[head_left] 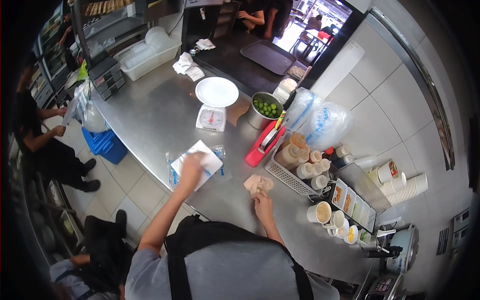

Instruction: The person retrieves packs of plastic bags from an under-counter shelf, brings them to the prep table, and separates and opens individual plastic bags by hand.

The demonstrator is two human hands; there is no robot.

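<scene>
My left hand (193, 168), smeared by motion, is over a flat white square item (206, 159), perhaps paper or a box lid. I cannot tell whether its fingers touch or grip it. Under the white square lies a clear plastic bag with blue print (218, 151). My right hand (262, 203) is closed on the near edge of a crumpled pinkish-beige cloth (256, 184) on the steel counter (150, 131). Beyond the white square stands a kitchen scale (211, 118) with a white plate (216, 92) on top.
Right of the scale are a pot of green limes (260, 119), a red tape dispenser (257, 152) and a basket of sauce bottles (286, 175). Cups (320, 213) and topping trays (350, 204) line the right side. Co-workers (40, 125) stand left, near a blue bin (106, 145).
</scene>
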